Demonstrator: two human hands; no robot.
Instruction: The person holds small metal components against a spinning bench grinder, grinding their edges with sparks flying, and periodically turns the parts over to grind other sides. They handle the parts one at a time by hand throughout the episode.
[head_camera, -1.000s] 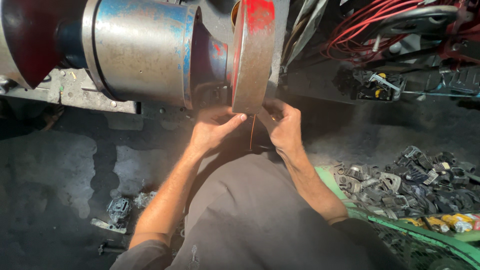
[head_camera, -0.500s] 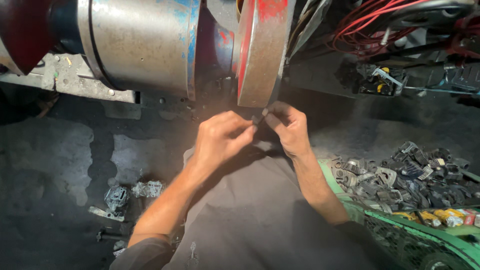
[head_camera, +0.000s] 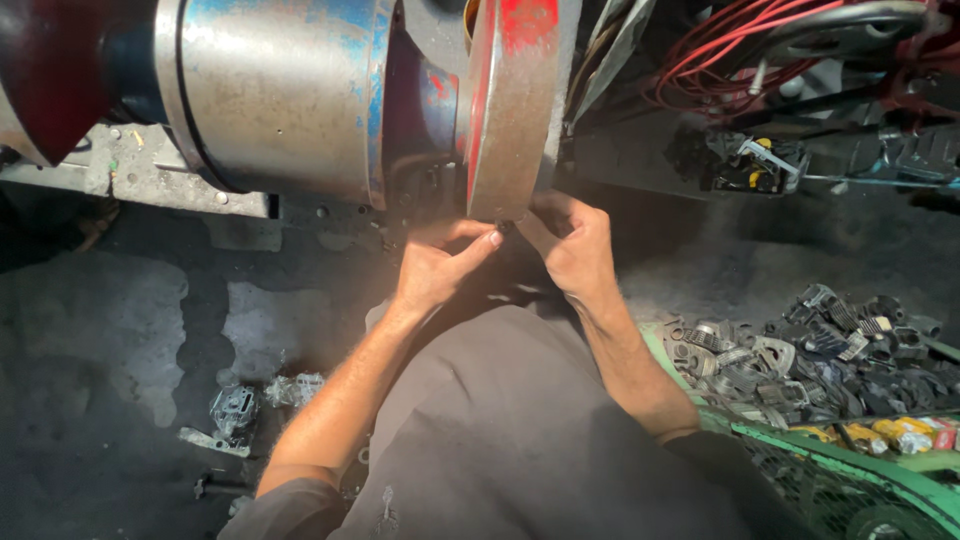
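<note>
Both hands pinched small dark part against grinding wheel (head_camera: 510, 110) rim: left hand (head_camera: 435, 265), right hand (head_camera: 575, 245); I judged grinding step underway, next needing steady pressure

I see a small dark piece (head_camera: 506, 228) pinched between both sets of fingertips, pressed up against the lower edge of the upright grinding wheel (head_camera: 510, 110) (red-painted on top, worn grey below); its shape is probably metal, too small to tell.

My hands are back up at the wheel's (head_camera: 510, 110) lower edge, having dropped clear of it half a second ago. My left hand (head_camera: 435, 268) now points a finger at the small piece, and my right hand (head_camera: 572, 243) closes in beside it.
</note>
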